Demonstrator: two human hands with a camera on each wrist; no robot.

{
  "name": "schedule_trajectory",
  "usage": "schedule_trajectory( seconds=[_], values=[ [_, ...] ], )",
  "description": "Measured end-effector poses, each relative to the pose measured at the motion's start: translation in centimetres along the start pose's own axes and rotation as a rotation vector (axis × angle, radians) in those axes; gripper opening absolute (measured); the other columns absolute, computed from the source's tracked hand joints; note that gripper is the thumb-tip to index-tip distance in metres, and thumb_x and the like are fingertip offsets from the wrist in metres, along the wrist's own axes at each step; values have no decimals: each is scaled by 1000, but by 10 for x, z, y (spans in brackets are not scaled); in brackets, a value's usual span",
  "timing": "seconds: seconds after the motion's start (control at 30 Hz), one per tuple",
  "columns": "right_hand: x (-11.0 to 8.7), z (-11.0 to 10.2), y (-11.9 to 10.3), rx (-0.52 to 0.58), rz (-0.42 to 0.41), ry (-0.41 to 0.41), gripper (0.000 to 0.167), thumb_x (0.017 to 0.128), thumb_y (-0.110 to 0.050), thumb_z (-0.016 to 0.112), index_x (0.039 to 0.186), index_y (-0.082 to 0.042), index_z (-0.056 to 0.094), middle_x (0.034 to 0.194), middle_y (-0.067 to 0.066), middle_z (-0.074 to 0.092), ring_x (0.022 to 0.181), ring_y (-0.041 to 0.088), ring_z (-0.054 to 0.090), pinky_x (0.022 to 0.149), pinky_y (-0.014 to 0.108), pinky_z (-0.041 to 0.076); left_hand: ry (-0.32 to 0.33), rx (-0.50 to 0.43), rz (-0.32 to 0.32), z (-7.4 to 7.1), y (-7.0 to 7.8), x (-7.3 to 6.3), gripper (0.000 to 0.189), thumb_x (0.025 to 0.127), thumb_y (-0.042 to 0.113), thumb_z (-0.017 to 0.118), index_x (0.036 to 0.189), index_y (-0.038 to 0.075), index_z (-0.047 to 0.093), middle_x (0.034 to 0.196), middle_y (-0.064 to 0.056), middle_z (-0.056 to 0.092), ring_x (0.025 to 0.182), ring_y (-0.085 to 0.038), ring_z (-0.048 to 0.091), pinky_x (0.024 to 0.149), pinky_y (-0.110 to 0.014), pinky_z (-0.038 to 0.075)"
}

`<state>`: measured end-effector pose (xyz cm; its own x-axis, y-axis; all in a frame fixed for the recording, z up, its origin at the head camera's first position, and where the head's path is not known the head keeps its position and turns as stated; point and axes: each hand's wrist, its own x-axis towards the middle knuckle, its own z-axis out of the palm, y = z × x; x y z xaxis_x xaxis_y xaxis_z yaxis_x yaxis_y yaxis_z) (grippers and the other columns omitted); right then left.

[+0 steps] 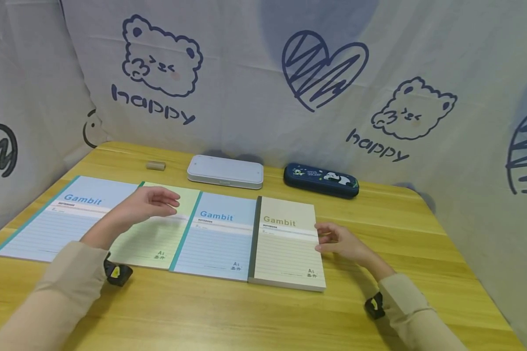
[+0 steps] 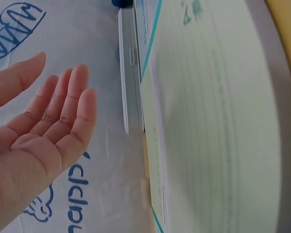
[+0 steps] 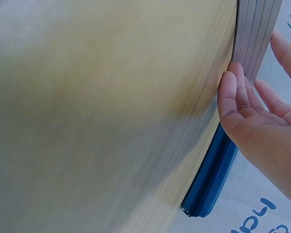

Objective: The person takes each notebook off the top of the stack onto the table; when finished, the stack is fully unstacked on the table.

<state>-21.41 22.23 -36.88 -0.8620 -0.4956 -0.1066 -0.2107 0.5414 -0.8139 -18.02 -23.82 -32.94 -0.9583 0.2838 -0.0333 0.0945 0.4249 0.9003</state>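
Notebook covers point(image 1: 219, 243): four were counted.
Left hand point(image 1: 142, 207): was held, relaxed, above green.
Right hand point(image 1: 342, 241): was rested, relaxed, against beige.

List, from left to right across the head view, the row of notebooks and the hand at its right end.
First blue notebook → pale green notebook → second blue notebook → dark-spined cream notebook → right hand.

Printed "Gambit", handwritten-style "happy"
"Gambit", "NOTEBOOK": left blue notebook point(image 1: 70, 229), right blue notebook point(image 1: 215, 248), cream notebook point(image 1: 285, 253); "A5": latter two, green notebook point(image 1: 151, 239); "happy": twice on cloth point(image 1: 246, 73).
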Motion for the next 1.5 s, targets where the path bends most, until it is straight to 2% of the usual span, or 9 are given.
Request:
schedule_trajectory(
  seconds=[0.13, 0.3, 0.63, 0.87, 1.03, 1.3, 1.5],
  values=[
    [-1, 0, 0, 1, 15, 8, 56, 81, -10, 66, 125, 11, 40, 114, 24, 51, 98, 32, 52, 84, 37, 43, -37, -21, 8, 12, 3, 9, 42, 86, 4, 56, 122, -13, 43, 112, -26, 53, 93, -21, 57, 80, -27, 46],
    [-1, 1, 1, 3, 24, 13, 56, 80, -10, 66, 126, 10, 40, 114, 23, 51, 98, 31, 53, 84, 38, 43, -75, -1, 25, 27, 9, 21, 43, 86, 4, 56, 123, -12, 43, 113, -25, 52, 100, -28, 53, 84, -34, 44],
    [0, 0, 0, 7, 4, 9, 55, 81, -8, 66, 126, 11, 39, 114, 25, 51, 98, 32, 53, 82, 36, 44, -118, 44, 41, 58, 22, 39, 43, 84, 3, 59, 122, -9, 46, 111, -23, 56, 95, -25, 56, 85, -38, 43],
    [1, -1, 3, 23, -8, -4, 57, 81, -8, 65, 126, 12, 38, 115, 26, 50, 98, 33, 53, 81, 36, 44, -175, 30, 58, 80, 32, 49, 49, 82, 1, 61, 126, -10, 42, 112, -24, 54, 92, -24, 56, 78, -33, 46],
    [1, -1, 4, 24, -6, -9, 57, 80, -9, 66, 126, 11, 38, 114, 25, 50, 98, 31, 53, 80, 33, 45, -202, 38, 50, 94, 39, 52, 54, 80, 1, 63, 128, -7, 41, 114, -23, 53, 94, -25, 56, 78, -34, 47],
    [1, -1, 4, 36, -19, -12, 57, 80, -6, 66, 126, 13, 37, 114, 26, 50, 97, 33, 53, 78, 32, 45, -228, 110, 56, 112, 46, 60, 61, 77, 7, 68, 131, 1, 41, 121, -22, 48, 100, -26, 53, 79, -36, 46],
    [0, -2, 4, 47, -16, -6, 57, 80, -5, 66, 125, 14, 37, 114, 27, 49, 97, 33, 53, 77, 31, 45, -247, 164, 11, 122, 55, 66, 65, 76, 9, 70, 134, 7, 39, 125, -21, 43, 106, -30, 50, 82, -40, 44]
  ],
)
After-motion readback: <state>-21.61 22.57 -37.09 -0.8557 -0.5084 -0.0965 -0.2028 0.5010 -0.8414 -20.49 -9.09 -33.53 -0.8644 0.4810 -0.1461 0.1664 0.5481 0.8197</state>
